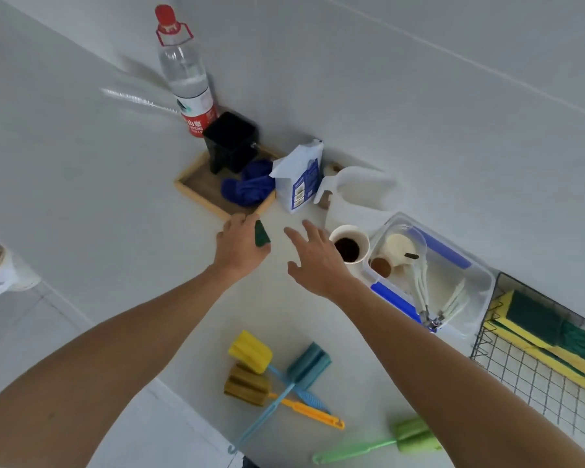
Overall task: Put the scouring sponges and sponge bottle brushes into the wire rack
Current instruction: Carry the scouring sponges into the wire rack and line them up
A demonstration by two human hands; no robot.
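Green scouring sponge (pixel 261 234) pinched in left hand (pixel 240 246), right hand (pixel 318 261) spread empty, wire rack (pixel 534 376) far right

Bright, even light; soft shadows, wide-angle edge distortion.

Left hand (pixel 240 246) round a green scouring sponge (pixel 261 234) — right hand (pixel 318 261) spread, bottle brushes (pixel 277 373) nearer.

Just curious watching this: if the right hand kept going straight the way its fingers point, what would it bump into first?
Probably the white-and-blue paper bag standing ahead of the right hand. The fingers point up and slightly left across bare counter toward it. Depth is hard to judge, so the hand might pass above.
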